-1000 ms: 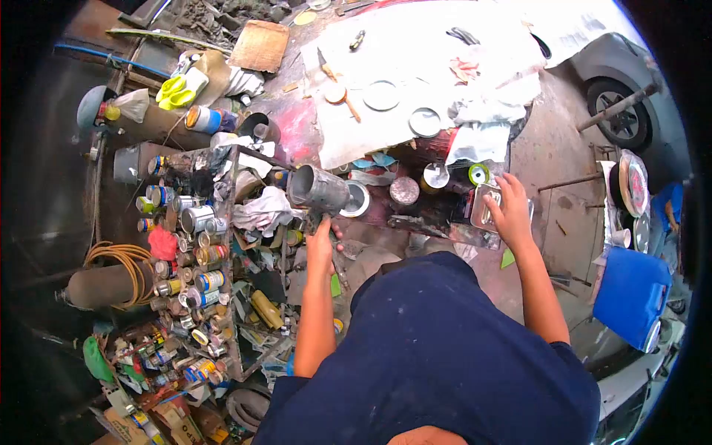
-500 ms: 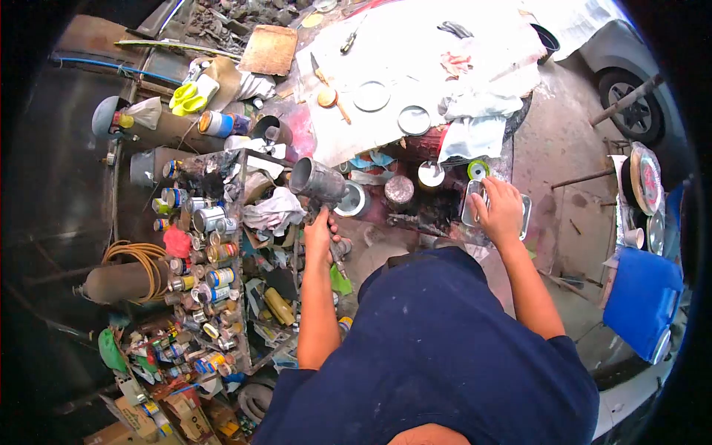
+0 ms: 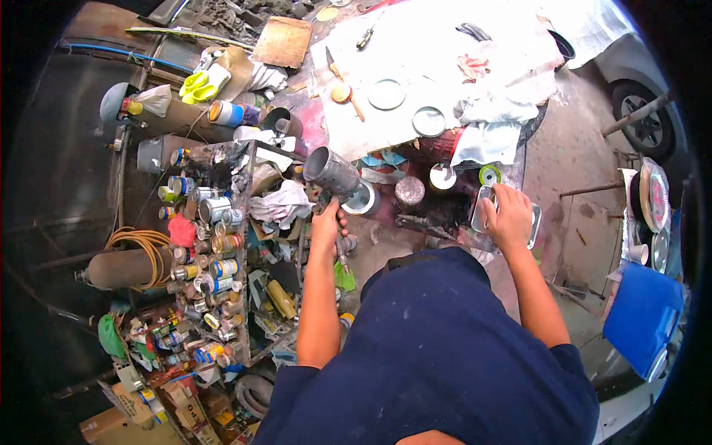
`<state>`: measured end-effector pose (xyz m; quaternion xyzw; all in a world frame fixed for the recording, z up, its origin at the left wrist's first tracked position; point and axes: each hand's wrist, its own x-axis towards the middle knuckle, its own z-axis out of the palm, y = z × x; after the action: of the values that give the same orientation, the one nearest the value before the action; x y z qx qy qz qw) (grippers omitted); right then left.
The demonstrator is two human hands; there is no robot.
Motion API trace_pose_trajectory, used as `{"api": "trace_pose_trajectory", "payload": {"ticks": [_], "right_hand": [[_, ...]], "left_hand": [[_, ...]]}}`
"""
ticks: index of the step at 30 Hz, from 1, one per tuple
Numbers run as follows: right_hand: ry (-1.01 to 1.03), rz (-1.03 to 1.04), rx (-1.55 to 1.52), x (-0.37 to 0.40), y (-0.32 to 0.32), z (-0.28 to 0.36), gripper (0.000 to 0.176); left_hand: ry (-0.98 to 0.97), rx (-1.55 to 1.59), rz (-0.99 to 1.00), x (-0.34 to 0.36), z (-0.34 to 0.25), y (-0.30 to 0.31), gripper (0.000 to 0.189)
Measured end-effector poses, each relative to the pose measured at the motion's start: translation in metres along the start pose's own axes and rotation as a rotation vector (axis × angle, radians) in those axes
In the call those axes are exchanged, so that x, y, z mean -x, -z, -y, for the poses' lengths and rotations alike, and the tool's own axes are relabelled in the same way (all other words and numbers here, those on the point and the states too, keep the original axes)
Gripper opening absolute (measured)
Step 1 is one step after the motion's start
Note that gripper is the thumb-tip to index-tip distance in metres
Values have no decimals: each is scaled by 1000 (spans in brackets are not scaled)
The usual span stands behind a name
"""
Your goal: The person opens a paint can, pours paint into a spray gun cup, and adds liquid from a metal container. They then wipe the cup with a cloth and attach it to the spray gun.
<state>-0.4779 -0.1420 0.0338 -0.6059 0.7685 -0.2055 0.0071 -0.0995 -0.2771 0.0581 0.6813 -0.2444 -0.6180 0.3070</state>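
My left hand [image 3: 326,222] is wrapped around a spray gun [image 3: 339,194], whose open grey metal cup [image 3: 331,173] tilts up to the left. The hose fitting [image 3: 343,261] hangs below my fist. On the other side, my right hand [image 3: 509,213] is curled over a clear rectangular plastic container [image 3: 535,227], with thumb and fingers across it; the hand hides its middle. Close beyond that hand stands a green-rimmed can [image 3: 489,175]. Between my hands are a can with white contents [image 3: 443,176], a speckled round can [image 3: 409,191] and a pale-rimmed bucket [image 3: 362,199].
A paper-covered table [image 3: 415,52] lies ahead with round lids [image 3: 429,122], a knife [image 3: 334,64] and a white cloth [image 3: 486,142]. Shelves of paint cans [image 3: 216,209] line my left. A blue case [image 3: 642,315] and a car wheel [image 3: 644,115] are at right.
The view has shifted slightly, so the scene sits a little further right and lower. Both hands keep their hold, with little movement of the spray gun or the container.
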Motion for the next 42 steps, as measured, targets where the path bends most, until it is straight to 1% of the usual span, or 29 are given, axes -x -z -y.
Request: {"api": "trace_pose_trajectory", "payload": {"ticks": [2, 5, 8, 15, 18, 21, 23, 26, 33, 36, 42], "right_hand": [[3, 4, 6, 0, 1, 0, 39], [2, 5, -4, -1, 4, 2, 39], [8, -7, -20, -2, 4, 1, 39], [15, -60, -32, 2, 0, -2, 39], [-20, -48, -6, 5, -5, -1, 39], [-87, -81, 58, 12, -16, 6, 41], [-127, -139, 138, 16, -22, 16, 42], [-142, -173, 187, 16, -25, 28, 43], [-188, -173, 181, 15, -32, 30, 41], [-198, -189, 183, 16, -34, 30, 38], [-208, -185, 201, 15, -36, 29, 38]], "left_hand": [[-35, -61, -6, -14, 1, 6, 29], [-92, -157, 10, -19, -4, 9, 27], [-129, -191, 42, -18, -11, 9, 26], [-181, -301, 95, -7, -20, 4, 27], [-188, -342, 104, -8, -21, 5, 26], [-197, -283, 191, -26, -15, 14, 28], [-176, -288, 192, -30, -14, 17, 28], [-162, -313, 188, -31, -16, 19, 31], [-179, -374, 202, -38, -13, 29, 37], [-237, -381, 265, -39, -14, 34, 38], [-217, -407, 264, -33, -20, 36, 35]]}}
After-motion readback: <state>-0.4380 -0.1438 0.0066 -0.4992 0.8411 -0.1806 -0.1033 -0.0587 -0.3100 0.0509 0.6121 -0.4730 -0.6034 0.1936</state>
